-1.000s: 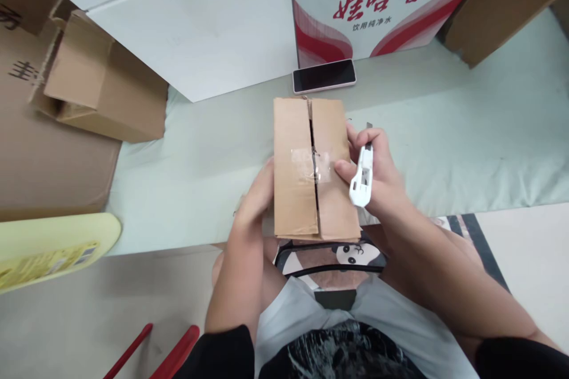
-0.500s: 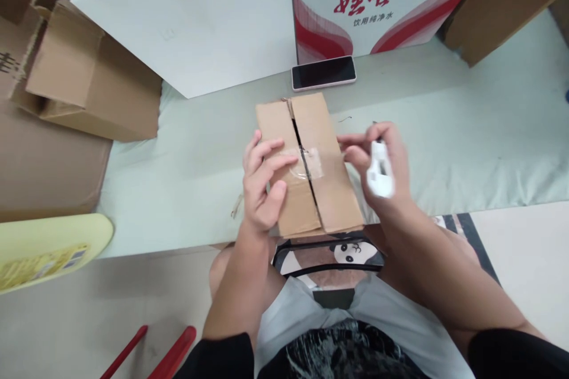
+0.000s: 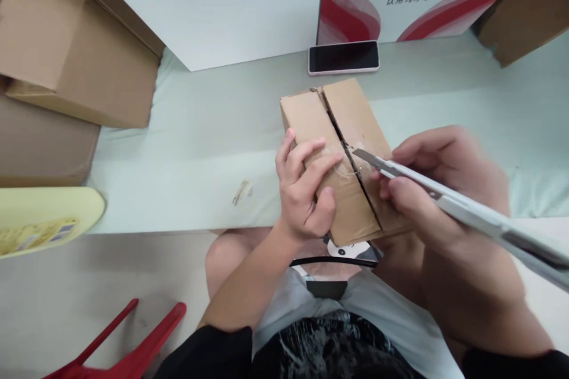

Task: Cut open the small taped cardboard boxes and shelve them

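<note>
A small brown cardboard box sits at the front edge of the cloth-covered surface, with a dark gap running between its top flaps and clear tape across the middle. My left hand grips its left side, fingers curled over onto the top flap. In my right hand, closed around it, is a white box cutter with its blade out. The blade tip points at the taped part of the gap; whether it touches cannot be told. My right fingertips are by the box's right side.
A phone lies behind the box, before a white and red carton. Brown cartons stand at left, another at right. A tape scrap lies on the cloth. A yellow container and red legs are at left.
My right hand has turned the box cutter so its blade points left over the box's seam. The box appears tilted more, with my left hand still on it. The view has shifted.
</note>
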Available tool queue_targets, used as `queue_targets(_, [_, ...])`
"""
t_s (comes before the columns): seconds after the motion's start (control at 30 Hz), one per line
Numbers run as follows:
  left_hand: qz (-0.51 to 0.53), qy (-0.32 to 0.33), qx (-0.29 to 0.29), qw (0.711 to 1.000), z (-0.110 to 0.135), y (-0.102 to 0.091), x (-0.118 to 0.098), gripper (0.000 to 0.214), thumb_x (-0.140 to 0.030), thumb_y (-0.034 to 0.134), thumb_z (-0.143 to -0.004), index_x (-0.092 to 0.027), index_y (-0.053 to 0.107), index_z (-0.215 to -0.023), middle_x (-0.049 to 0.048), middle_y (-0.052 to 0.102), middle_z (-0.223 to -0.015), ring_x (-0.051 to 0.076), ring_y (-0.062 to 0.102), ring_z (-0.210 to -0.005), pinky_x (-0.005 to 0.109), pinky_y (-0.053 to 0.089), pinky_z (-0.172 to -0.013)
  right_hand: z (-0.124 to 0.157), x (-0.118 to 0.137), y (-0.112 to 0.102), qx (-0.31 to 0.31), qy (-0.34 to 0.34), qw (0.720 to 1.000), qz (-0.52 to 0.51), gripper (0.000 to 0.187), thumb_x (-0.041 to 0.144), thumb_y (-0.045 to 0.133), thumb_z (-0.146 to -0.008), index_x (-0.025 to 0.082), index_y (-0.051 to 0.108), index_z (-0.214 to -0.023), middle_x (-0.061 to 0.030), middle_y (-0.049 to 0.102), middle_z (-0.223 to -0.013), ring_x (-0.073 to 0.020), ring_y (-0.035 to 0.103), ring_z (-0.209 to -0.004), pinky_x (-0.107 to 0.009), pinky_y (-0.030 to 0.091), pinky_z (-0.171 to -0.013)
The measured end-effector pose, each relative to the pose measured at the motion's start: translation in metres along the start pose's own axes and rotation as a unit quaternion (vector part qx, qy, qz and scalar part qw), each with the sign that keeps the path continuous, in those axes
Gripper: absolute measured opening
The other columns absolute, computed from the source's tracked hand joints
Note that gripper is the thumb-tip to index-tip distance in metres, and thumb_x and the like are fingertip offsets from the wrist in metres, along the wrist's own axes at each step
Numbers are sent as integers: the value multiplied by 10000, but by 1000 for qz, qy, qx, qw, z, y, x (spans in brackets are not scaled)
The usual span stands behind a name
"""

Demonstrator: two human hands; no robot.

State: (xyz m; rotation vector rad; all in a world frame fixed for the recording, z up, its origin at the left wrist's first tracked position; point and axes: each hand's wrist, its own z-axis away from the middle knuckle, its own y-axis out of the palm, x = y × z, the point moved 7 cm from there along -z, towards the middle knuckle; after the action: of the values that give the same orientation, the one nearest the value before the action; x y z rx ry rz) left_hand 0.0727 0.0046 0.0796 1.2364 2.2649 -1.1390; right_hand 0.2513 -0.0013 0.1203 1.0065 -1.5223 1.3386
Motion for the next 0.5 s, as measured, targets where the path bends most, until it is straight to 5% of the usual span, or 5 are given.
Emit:
queue_targets(0.23, [13, 45, -40, 998, -2, 3, -2, 371, -390, 388, -1014, -245, 668, -1209, 71, 654, -1286, 249, 580, -1331, 535, 330, -1290, -9, 5, 2, 9, -46, 988, 147, 105, 254, 723, -821, 274, 648, -892, 50, 723, -688, -125, 636, -536, -280, 455, -509])
queue_targets(0.5, [24, 45, -30, 998, -3, 3, -4, 362, -366, 391, -1026, -217, 676, -1193, 88, 652, -1282, 243, 599, -1304, 532, 328, -1292, -15, 15, 11, 26, -90, 977, 190, 56, 267, 705, -825, 240, 657, -834, 44, 667, -630, -103, 527, -498, -267, 369, -498])
